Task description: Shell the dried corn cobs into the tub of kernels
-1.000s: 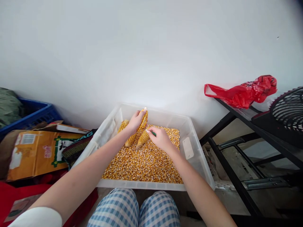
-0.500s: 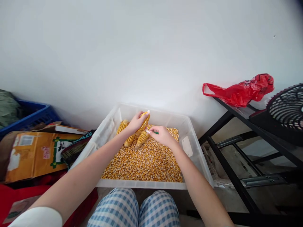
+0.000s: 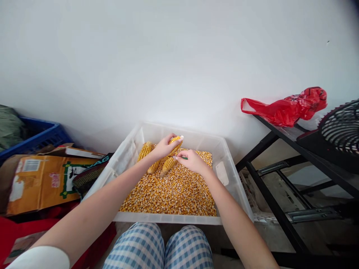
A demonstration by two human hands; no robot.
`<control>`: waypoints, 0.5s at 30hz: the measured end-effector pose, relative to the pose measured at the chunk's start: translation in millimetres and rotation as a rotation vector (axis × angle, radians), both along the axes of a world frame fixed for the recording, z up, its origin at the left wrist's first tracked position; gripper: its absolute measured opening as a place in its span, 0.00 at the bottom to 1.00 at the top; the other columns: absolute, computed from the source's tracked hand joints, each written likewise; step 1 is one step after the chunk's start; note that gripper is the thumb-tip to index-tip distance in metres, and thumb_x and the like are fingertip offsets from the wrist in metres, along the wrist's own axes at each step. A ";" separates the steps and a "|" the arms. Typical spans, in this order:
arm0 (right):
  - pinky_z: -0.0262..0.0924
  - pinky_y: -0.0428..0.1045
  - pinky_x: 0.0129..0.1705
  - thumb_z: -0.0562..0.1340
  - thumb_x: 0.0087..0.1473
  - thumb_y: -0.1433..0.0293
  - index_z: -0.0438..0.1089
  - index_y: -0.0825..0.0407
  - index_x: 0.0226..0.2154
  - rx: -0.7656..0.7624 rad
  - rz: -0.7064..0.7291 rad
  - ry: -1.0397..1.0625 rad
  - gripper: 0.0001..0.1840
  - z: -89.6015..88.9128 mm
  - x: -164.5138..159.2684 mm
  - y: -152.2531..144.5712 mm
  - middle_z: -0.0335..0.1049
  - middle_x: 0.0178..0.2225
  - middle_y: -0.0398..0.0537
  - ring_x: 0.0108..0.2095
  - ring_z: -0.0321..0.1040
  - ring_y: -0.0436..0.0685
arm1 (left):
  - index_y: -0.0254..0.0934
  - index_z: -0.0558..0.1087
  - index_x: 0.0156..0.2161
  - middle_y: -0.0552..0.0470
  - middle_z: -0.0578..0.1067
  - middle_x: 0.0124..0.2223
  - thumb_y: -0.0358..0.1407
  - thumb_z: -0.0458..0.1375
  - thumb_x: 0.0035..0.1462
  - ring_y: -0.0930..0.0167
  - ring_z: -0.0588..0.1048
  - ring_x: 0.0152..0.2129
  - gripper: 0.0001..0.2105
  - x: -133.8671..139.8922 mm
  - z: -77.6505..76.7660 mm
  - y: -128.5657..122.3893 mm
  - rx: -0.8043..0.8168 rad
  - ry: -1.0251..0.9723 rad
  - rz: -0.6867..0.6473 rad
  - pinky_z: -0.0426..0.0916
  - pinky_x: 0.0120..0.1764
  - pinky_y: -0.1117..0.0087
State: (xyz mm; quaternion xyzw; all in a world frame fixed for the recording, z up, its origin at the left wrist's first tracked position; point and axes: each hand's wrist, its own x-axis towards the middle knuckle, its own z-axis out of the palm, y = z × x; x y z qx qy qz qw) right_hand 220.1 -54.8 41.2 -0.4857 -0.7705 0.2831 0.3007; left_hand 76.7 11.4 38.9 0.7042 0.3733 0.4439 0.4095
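Observation:
My left hand [image 3: 166, 146] is closed round an ear of corn [image 3: 176, 141], held tilted over a translucent plastic bin [image 3: 123, 216]. Close below it, my right hand [image 3: 192, 160] pinches a small tool with a green handle [image 3: 184, 158]; most of the tool is hidden by the fingers. Its front end is near the lower part of the held ear, and I cannot tell whether they touch. More ears of corn [image 3: 145, 150] lie to the left and under my hands. Loose corn kernels [image 3: 171, 194] cover the bin's floor.
Left of the bin are a cardboard box [image 3: 45, 183], a black mesh bag [image 3: 89, 175] and a blue crate [image 3: 42, 136]. At right stands a black metal frame [image 3: 269, 201] bearing a red plastic bag [image 3: 283, 111] and a fan [image 3: 340, 129]. A white wall rises behind.
My left hand has shifted slightly right and down, and the ear in it has tipped further toward the right. My right hand has stayed almost in place.

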 end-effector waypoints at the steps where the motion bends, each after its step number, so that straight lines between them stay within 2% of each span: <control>1: 0.53 0.44 0.30 0.55 0.52 0.66 0.71 0.56 0.28 -0.023 0.018 -0.026 0.12 -2.7 -1.1 -0.1 0.69 0.25 0.44 0.26 0.61 0.49 | 0.38 0.70 0.32 0.55 0.69 0.26 0.46 0.56 0.49 0.73 0.65 0.25 0.12 1.5 1.1 -3.1 0.017 0.021 -0.028 0.60 0.31 0.74; 5: 0.52 0.44 0.28 0.57 0.49 0.71 0.71 0.56 0.24 -0.078 0.128 -0.180 0.09 -17.5 -8.7 0.7 0.70 0.23 0.45 0.24 0.61 0.49 | 0.39 0.70 0.34 0.53 0.72 0.29 0.44 0.55 0.50 0.71 0.68 0.27 0.10 9.1 3.4 -12.1 0.118 0.078 -0.111 0.60 0.33 0.73; 7: 0.51 0.44 0.28 0.57 0.49 0.71 0.71 0.56 0.24 -0.071 0.114 -0.198 0.09 -19.9 -9.3 1.7 0.70 0.23 0.45 0.24 0.61 0.49 | 0.40 0.69 0.36 0.53 0.72 0.28 0.44 0.55 0.50 0.71 0.68 0.27 0.11 10.1 2.2 -11.3 0.153 0.114 -0.078 0.61 0.33 0.72; 9: 0.52 0.45 0.28 0.56 0.50 0.69 0.71 0.56 0.26 -0.066 0.070 -0.171 0.10 -16.1 -6.6 2.6 0.70 0.24 0.45 0.25 0.61 0.49 | 0.39 0.68 0.35 0.53 0.71 0.27 0.46 0.55 0.50 0.71 0.68 0.26 0.13 8.5 -0.3 -6.9 0.124 0.093 0.012 0.62 0.32 0.72; 12: 0.53 0.44 0.32 0.55 0.52 0.66 0.70 0.56 0.27 -0.019 0.007 -0.088 0.12 -4.8 -1.4 2.1 0.70 0.26 0.44 0.27 0.62 0.49 | 0.38 0.66 0.34 0.54 0.68 0.26 0.50 0.53 0.50 0.72 0.68 0.23 0.16 4.0 -3.9 2.4 -0.081 -0.088 0.099 0.64 0.26 0.72; 15: 0.53 0.44 0.33 0.53 0.54 0.66 0.69 0.55 0.28 0.043 -0.034 -0.037 0.13 1.7 -1.5 -0.3 0.69 0.26 0.43 0.28 0.62 0.49 | 0.39 0.63 0.35 0.56 0.67 0.23 0.53 0.52 0.49 0.73 0.68 0.16 0.19 1.1 -6.4 10.0 -0.346 -0.295 0.054 0.64 0.20 0.71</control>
